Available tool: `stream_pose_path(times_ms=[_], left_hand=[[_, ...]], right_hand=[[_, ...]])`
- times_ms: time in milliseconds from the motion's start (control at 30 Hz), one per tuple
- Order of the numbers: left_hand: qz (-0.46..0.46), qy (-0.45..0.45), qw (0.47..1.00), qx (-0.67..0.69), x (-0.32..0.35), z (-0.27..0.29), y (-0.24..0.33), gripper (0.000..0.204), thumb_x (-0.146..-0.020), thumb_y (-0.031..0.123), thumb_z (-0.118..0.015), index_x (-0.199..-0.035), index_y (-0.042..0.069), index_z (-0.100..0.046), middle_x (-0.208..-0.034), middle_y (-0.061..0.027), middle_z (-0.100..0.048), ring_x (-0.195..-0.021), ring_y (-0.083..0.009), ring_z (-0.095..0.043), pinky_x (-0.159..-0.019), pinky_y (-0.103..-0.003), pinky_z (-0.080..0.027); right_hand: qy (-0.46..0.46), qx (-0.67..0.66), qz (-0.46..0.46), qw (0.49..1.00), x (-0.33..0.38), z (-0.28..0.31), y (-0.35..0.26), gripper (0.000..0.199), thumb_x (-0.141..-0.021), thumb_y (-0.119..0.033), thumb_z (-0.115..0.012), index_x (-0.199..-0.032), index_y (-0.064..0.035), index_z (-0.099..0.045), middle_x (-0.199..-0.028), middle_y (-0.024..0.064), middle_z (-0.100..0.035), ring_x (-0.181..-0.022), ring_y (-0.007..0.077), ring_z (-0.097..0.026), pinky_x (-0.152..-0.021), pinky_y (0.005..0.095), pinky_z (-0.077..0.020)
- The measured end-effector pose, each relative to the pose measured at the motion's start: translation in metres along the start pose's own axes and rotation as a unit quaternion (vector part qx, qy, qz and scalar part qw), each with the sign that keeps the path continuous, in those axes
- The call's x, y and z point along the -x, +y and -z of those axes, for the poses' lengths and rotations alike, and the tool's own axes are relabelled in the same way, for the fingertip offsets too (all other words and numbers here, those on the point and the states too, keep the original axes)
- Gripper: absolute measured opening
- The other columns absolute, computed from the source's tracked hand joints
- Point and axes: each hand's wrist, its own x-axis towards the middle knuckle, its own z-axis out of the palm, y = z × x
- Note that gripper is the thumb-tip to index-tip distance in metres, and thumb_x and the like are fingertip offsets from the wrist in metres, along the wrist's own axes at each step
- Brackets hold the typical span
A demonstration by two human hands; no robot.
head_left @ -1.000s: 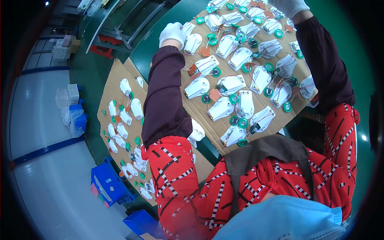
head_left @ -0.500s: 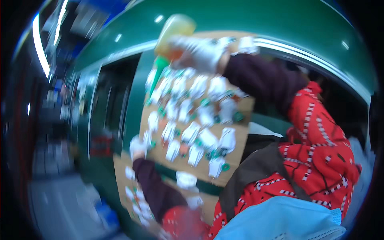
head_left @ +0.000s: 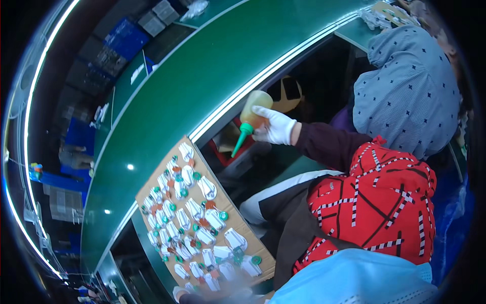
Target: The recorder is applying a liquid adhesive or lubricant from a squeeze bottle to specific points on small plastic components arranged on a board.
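My right hand (head_left: 276, 126), in a white glove, is wrapped round a squeeze bottle (head_left: 258, 104) of yellowish liquid. The bottle tips downward, its long green nozzle pointing toward the lower left, off the right side of a cardboard sheet (head_left: 253, 237). Rows of small white plastic parts (head_left: 206, 187) with green round pieces and reddish-brown bits lie on that sheet. At the bottom edge of the picture, a little of my gloved left hand (head_left: 178, 293) shows beside the sheet's lower left corner. Its fingers are hidden, and a blur covers the forearm.
A long green conveyor belt (head_left: 167, 116) with a pale metal rail curves past the far side. At right sits a co-worker in a patterned blue-grey garment (head_left: 405, 91). A red bin (head_left: 228, 152) stands below the bottle. Blue crates (head_left: 125, 38) are in the background.
My right hand has carried the bottle from above the sheet's far left corner to the right, beyond its edge. The view has turned, so the sheet and my left hand now appear lower.
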Motion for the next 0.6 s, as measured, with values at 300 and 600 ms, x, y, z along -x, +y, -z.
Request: stream_pose_path(times_ms=[300,600], left_hand=[[0.029,0.043,0.996,0.068,-0.002,-0.007,0.007,0.049,-0.078,0.049,-0.065,-0.096,0.003,-0.069,-0.103,-0.0199,-0.065,-0.099,-0.0344,-0.063,-0.08,-0.041,-0.05],[0.043,-0.027,0.997,0.055,0.005,0.002,0.011,0.049,-0.078,0.049,-0.065,-0.097,0.004,-0.069,-0.102,-0.0197,-0.065,-0.099,-0.0342,-0.063,-0.081,-0.041,-0.05]], right_hand=[[-0.021,0.018,0.013,1.0,-0.007,-0.019,0.003,0.041,-0.089,-0.035,-0.061,-0.114,-0.003,-0.051,-0.095,0.0136,-0.067,-0.062,0.0215,-0.065,-0.062,0.0315,-0.0577],[-0.056,-0.013,-0.064,0.996,-0.006,-0.02,0.009,0.042,-0.089,-0.037,-0.062,-0.111,-0.0024,-0.053,-0.093,0.0159,-0.068,-0.066,0.0231,-0.068,-0.064,0.0345,-0.0593]])
